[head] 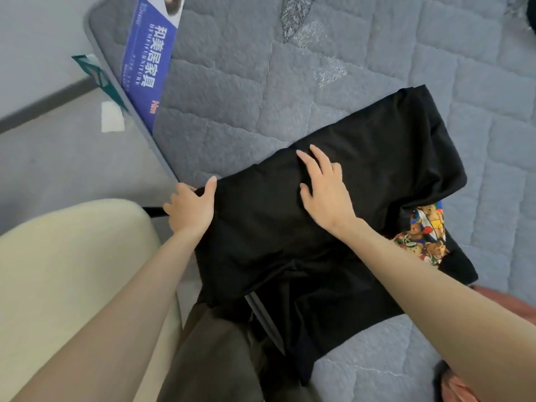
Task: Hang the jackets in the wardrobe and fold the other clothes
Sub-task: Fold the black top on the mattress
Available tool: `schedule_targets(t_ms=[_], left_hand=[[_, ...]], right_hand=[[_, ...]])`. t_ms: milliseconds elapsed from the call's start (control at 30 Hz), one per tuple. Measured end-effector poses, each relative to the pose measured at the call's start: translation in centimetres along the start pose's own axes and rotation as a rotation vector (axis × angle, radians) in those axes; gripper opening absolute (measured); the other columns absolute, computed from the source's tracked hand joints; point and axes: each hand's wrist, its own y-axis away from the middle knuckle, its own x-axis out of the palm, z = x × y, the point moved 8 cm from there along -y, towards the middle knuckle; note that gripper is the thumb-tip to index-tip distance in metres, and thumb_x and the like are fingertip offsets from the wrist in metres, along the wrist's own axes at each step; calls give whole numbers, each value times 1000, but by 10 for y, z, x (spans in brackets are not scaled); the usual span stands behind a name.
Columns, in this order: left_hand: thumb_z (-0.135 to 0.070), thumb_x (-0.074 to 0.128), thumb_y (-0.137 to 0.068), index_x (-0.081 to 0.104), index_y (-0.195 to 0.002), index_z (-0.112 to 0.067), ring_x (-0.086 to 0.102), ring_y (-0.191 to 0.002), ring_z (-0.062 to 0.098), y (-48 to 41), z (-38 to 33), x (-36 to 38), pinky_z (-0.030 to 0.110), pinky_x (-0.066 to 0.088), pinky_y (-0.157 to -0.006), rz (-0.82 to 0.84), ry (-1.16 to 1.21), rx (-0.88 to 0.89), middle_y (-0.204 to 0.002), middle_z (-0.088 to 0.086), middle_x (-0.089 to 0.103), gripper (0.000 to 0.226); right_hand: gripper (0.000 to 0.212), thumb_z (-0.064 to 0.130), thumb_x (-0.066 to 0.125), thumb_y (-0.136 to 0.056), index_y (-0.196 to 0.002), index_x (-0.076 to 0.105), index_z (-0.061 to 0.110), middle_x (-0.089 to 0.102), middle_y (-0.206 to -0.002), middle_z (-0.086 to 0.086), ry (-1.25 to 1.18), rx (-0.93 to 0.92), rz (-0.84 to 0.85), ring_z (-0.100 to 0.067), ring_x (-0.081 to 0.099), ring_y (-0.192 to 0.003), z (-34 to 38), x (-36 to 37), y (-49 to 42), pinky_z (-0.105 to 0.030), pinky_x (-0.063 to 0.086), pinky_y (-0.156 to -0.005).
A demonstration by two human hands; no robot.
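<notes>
Under the flat right hand point(324, 192) sits the black shirt point(391, 146), running up-right; left hand point(190, 208) grips its left edge.

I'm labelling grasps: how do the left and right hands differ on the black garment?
The left hand pinches the edge of the black garment, thumb on top; the right hand lies flat with straight fingers. Left sits at the mattress edge, right further in. Both touch the garment.
</notes>
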Motion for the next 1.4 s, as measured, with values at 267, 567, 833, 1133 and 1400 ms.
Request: schedule_targets(t_ms=[267, 567, 833, 1133, 1400], left_hand=[[-29, 30, -104, 45, -59, -8, 56, -88, 38, -14, -1, -6, 38, 35, -71, 186, 10, 153, -80, 25, 57, 51], [-30, 49, -97, 54, -107, -5, 52, -109, 35, 12, 21, -39, 44, 39, -90, -253, 105, -86, -115, 17, 56, 27], [-29, 33, -103, 21, -150, -22, 9, -147, 21, 78, -159, 68, 50, 10, -118, -18, -324, 938, -158, 1, 16, 50], [-40, 28, -101, 10, -151, -36, 7, -147, 21, 33, -142, 113, 43, 12, -118, 97, -284, 969, -160, 4, 12, 53], [-66, 43, -85, 18, -149, -31, 41, -116, 24, 20, -120, 81, 42, 35, -96, 38, -531, 843, -130, 6, 37, 77]], right_hand=[[32, 23, 39, -99, -127, 47, 9, 41, -130, -9, 105, -64, 192, -25, 53, -92, 45, 34, -48, -36, 45, -69], [49, 13, 53, -88, -136, 42, 17, 31, -147, -10, 132, -34, -12, -32, 38, -122, 36, 23, -34, -46, 41, -90], [56, 24, 41, -99, -151, 22, 30, 6, -162, -3, 214, 267, -141, -30, -1, -148, -76, -29, -44, -65, 1, -113], [52, 43, 35, -100, -145, 12, 55, -4, -159, 19, -104, 548, 11, -27, -12, -147, -153, -37, -79, -79, 3, -101], [91, -4, 57, -78, -148, 19, 41, 2, -159, -2, 431, 1, 112, -36, 25, -130, -77, -39, -90, -46, 40, -94]])
